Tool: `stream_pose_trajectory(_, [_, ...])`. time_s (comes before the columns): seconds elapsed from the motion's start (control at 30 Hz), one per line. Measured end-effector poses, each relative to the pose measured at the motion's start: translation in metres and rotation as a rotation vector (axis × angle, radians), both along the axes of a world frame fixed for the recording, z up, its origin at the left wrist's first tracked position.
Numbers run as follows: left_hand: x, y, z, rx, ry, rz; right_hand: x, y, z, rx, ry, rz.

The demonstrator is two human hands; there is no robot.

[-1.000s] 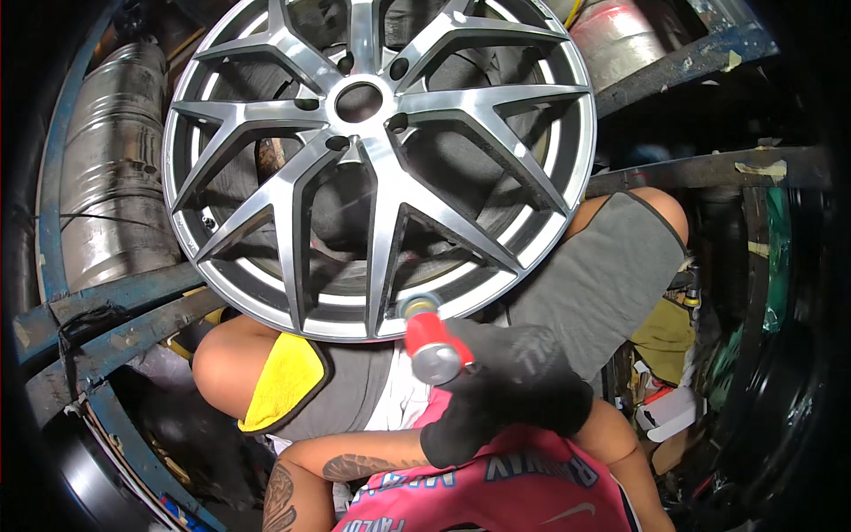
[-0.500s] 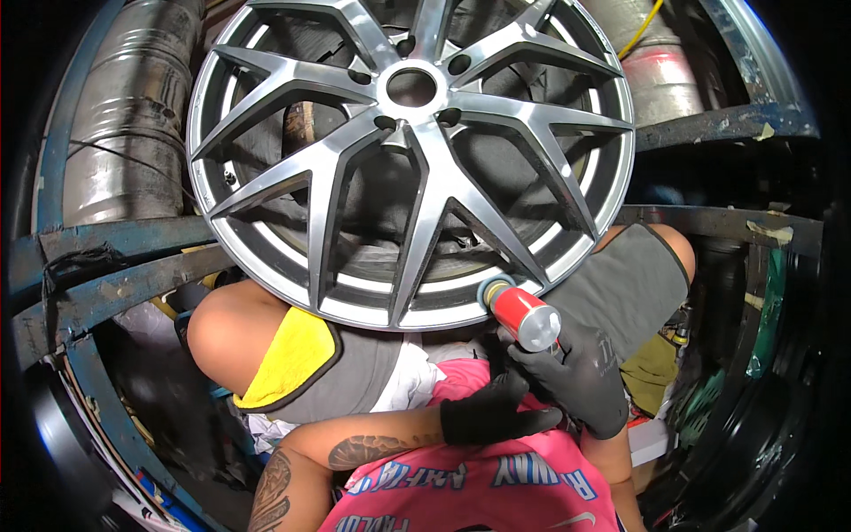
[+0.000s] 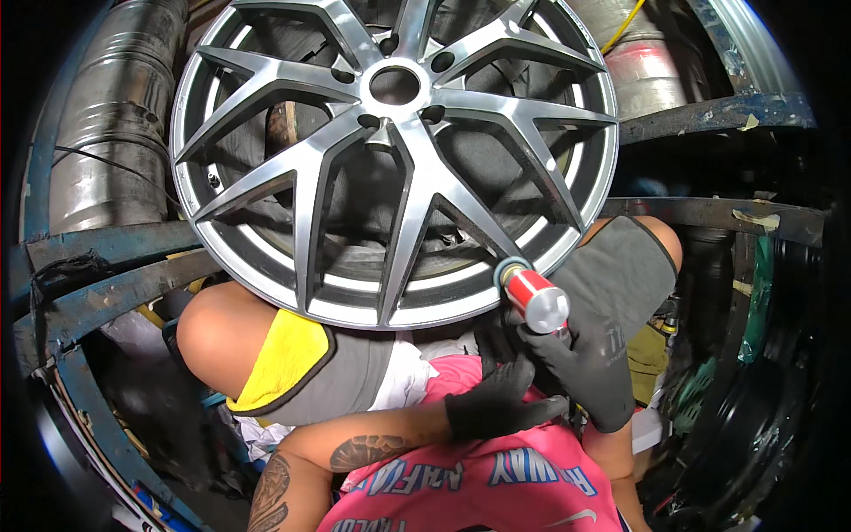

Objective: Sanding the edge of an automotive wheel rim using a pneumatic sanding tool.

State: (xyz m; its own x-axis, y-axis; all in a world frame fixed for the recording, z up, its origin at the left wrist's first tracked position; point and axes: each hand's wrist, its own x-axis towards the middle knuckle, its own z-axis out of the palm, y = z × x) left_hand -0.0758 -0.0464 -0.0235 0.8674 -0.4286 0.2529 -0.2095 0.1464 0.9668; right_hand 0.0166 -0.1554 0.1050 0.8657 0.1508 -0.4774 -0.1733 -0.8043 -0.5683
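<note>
In the black-gloved grip of my right hand (image 3: 589, 359) is a small red power sander (image 3: 534, 297) with a silver end cap. Its round pad (image 3: 508, 269) is at a spoke tip by the near right rim of a silver and black alloy wheel (image 3: 412, 164). The fingers curl around the tool's body, whose lower part is hidden. Low over my lap lies my left hand (image 3: 501, 403), also gloved in black. Its fingers stretch toward my right wrist, apart from the thumb, and some are hidden from sight.
Blue metal frame bars (image 3: 115, 244) run on both sides of the wheel. Dented metal drums (image 3: 124, 115) stand beyond on the left and far right. My knees, one by a yellow cloth (image 3: 284, 363), flank the near rim. A yellow hose (image 3: 625, 27) hangs at the far right.
The sander has moved up and slightly right along the spoke tip, my right hand going with it. The whole view has shifted a little, so the wheel sits farther left.
</note>
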Motion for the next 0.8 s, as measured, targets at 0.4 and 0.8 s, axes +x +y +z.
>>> stream_pose_trajectory(0.4, [-0.098, 0.004, -0.058, -0.026, 0.567, -0.207, 0.012, 0.037, -0.025, 0.334, -0.2, 0.601])
stream_pose_trajectory(0.8, [-0.003, -0.008, -0.006, 0.035, -0.044, 0.04, 0.001, -0.014, 0.001, -0.119, -0.037, 0.043])
